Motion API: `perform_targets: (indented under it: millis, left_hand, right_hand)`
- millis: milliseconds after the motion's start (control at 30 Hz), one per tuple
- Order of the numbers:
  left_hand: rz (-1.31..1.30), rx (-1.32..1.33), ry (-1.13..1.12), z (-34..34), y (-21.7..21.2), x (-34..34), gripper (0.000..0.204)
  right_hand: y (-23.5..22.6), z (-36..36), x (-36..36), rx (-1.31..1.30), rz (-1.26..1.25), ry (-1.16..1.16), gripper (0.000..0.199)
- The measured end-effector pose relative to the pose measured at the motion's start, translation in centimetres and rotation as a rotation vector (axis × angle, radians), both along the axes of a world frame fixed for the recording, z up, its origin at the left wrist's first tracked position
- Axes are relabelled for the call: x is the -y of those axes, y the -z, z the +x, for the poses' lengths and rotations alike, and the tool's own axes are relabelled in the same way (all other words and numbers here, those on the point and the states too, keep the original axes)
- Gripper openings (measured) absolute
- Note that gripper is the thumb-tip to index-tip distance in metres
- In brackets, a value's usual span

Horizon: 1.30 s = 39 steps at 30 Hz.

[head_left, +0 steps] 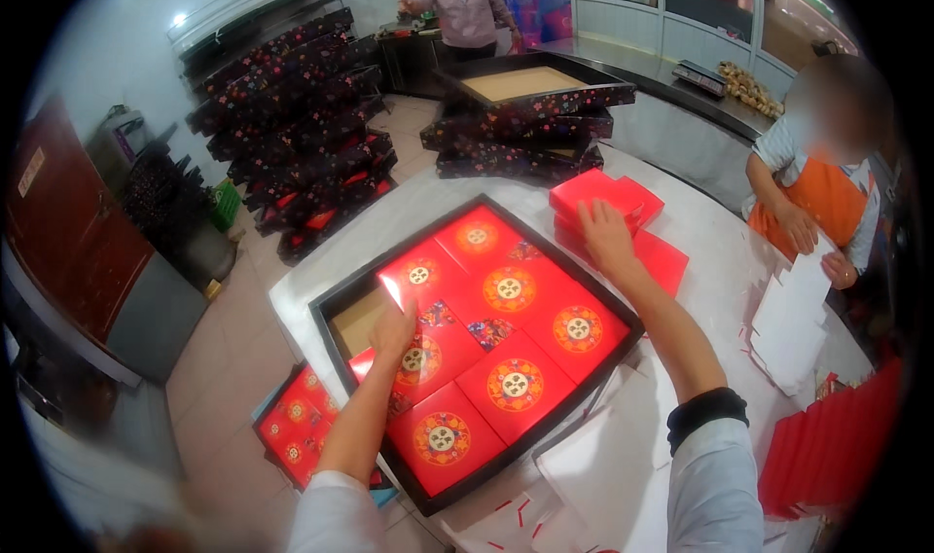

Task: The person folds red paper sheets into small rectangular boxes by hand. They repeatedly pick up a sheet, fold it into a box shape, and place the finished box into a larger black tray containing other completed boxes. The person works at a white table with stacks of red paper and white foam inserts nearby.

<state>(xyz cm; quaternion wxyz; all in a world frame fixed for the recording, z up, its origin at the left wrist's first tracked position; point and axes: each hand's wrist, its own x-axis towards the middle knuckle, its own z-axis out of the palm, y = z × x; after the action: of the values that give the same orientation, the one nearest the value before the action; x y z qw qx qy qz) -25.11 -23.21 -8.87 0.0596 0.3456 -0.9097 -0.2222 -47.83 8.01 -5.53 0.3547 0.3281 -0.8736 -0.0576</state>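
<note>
A black-rimmed tray (484, 203) lies at an angle on the table, holding several flat red boxes (443, 438) with round gold medallions. At its left side my left hand (392, 333) is closed on the edge of a red box (397, 279); some of its fingers are hidden. Beside that hand, a bare tan patch of the tray's bottom shows. Beyond the tray's right corner, plain red boxes (605, 195) lie piled together. My right hand (609, 237) reaches over the tray and grips one of them, fingers over its top and edge.
Black flowered trays stand stacked at the back left (292, 115) and back centre (525, 101). A filled tray (294, 422) sits low at the left. At right, a person in an orange apron (827, 203) handles white card sheets (793, 320); red boxes (827, 436) stand nearby.
</note>
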Motion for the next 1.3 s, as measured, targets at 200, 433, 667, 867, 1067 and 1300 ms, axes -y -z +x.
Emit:
perform_targets:
  millis: [200, 433, 667, 867, 1067, 1300]
  left_hand:
    - [-0.024, -0.059, -0.025, -0.1, -0.4, -0.6, 0.054]
    - [0.052, -0.724, 0.056, 1.8, -1.5, -1.5, 0.047]
    - [1.462, -0.530, 0.418, 10.4, -9.9, -15.1, 0.066]
    - [1.249, -0.696, 0.174, 13.4, -7.1, -16.5, 0.066]
    - [1.169, -0.860, 0.219, 12.7, -9.7, -16.3, 0.054]
    - [1.038, -0.899, 0.274, 12.8, -8.4, -15.0, 0.054]
  right_hand:
    - [-3.3, 0.7, -2.7, 0.058, -0.026, -0.072, 0.053]
    - [-16.2, 11.0, -7.2, 0.629, -0.678, -0.318, 0.047]
    - [-12.9, 19.7, -5.8, 1.359, -0.773, -0.483, 0.044]
    - [-9.4, 24.0, -2.4, 1.702, -1.217, -0.435, 0.059]
    - [-6.9, 27.7, -0.7, 1.407, -1.060, -0.434, 0.061]
    - [-5.5, 27.2, -0.1, 1.421, -1.085, -0.612, 0.058]
